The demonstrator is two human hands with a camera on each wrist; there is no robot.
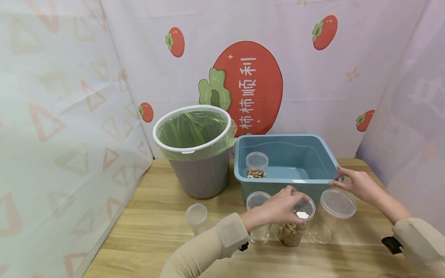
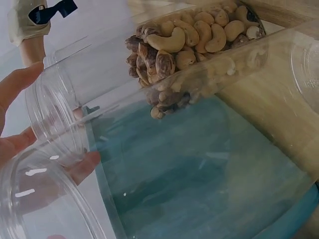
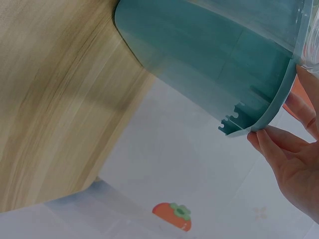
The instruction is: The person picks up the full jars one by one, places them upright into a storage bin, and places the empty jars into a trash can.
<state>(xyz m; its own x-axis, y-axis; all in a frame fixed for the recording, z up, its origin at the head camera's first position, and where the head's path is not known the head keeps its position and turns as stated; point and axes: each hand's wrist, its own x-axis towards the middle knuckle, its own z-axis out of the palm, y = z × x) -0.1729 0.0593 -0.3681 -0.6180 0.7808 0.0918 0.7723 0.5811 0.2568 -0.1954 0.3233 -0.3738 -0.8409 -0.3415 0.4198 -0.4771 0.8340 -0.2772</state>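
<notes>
A clear lidded jar of mixed nuts (image 1: 291,234), cashews among them, stands before the blue-green basin (image 1: 274,188). My left hand (image 1: 279,208) grips this jar around its top from above. In the left wrist view, fingers and thumb spread around the jar's lid end, with the nuts (image 2: 199,37) at the far end. My right hand (image 1: 359,185) pinches the basin's rim at its front right corner, and the right wrist view shows the fingertips against the rim there. Inside the basin, at the left, sits a shorter lidded jar of nuts (image 1: 256,166).
Clear jars stand along the basin's front: one (image 1: 258,199) partly behind my left hand, a wide one (image 1: 338,203) at the right. A small jar (image 1: 197,215) stands further left, by my sleeve. A grey bin (image 1: 199,173) with a green bag (image 1: 191,127) stands left of the basin.
</notes>
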